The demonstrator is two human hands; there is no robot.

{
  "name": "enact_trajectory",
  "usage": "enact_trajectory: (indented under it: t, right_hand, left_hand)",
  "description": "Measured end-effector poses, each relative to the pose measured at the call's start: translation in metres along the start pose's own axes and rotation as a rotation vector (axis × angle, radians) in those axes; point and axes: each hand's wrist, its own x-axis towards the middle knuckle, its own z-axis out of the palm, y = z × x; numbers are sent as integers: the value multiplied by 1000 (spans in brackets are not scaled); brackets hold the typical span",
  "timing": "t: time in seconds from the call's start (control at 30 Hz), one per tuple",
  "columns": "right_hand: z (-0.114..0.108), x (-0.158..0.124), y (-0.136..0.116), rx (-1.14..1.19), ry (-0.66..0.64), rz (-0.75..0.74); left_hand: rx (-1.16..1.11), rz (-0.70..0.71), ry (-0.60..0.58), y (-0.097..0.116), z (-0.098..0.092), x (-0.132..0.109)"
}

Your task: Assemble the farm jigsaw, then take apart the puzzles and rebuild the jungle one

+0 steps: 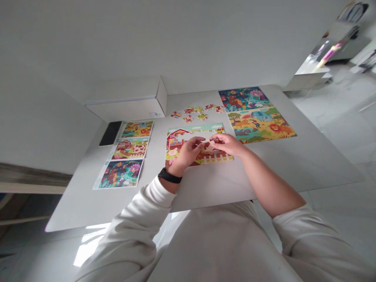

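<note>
My left hand (190, 152), with a black band at its wrist, is over the farm puzzle (174, 143). My right hand (228, 144) comes in from the other side. Between them, both hands pinch a white and reddish-brown puzzle piece (209, 146) with thumbs and fingertips. The puzzle's border and lower part are put together, showing a red barn, animals and a white fence. A pale open area shows in its upper middle; my hands hide part of it. Several loose puzzle pieces (188, 118) lie beyond the puzzle's far edge.
To the right lie a dark night-scene puzzle (245, 98) and a yellow safari puzzle (263, 124). A sheet with three small pictures (129, 149) and a black phone-like slab (110, 133) lie left. A white box (126, 107) stands behind them on the white table (311, 160).
</note>
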Motion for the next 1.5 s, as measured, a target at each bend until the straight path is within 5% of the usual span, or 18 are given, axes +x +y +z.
enact_trajectory:
  t: [0.23,0.83,1.1,1.5]
  right_hand:
    - [-18,1,3,-101,117,2]
    - [-24,4,17,-443,84,68]
    - [-18,-2,5,-692,105,78]
    - [-13,-4,-5,-872,95,24]
  left_hand:
    - [194,159,192,1,-14,4]
    - [380,267,104,-3,-11,2]
    - [526,341,36,-3,-12,-1]
    - [718,558,-291,1,-6,-3]
